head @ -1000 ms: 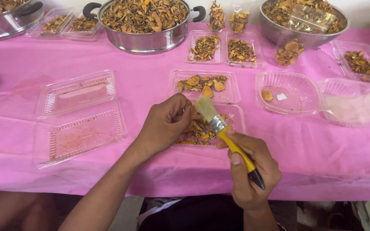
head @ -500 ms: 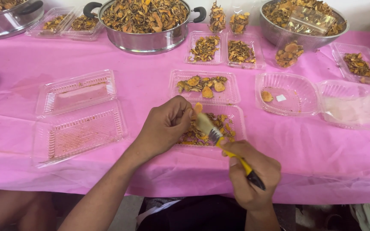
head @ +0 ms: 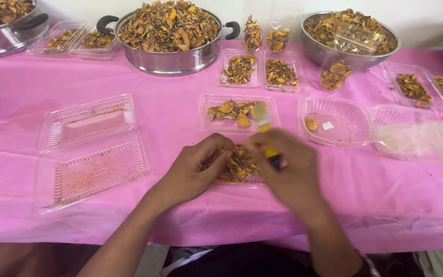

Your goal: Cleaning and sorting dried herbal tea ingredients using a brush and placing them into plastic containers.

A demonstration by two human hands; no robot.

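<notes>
Head view, right hand [head: 288, 169] gripping brush [head: 263, 128], left hand [head: 201, 166] pinching dried slices [head: 239, 164] — open clamshell tray [head: 91, 149] beside.

Yellow-handled brush [head: 265, 134], blurred, bristles pointing to 12 o'clock, handle hidden in right hand [head: 288, 169]. Clear hinged plastic tray [head: 239, 115] open at table centre: dried orange-brown slices [head: 239, 165] heaped in near half, a few in far half. Left hand [head: 196, 166] touches heap at 9 o'clock.

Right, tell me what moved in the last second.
The right hand came up and in over the near tray, meeting the left hand; it keeps its grip on the brush, whose bristles swung out toward the far tray. Left hand, pots and other trays stayed put.
</notes>
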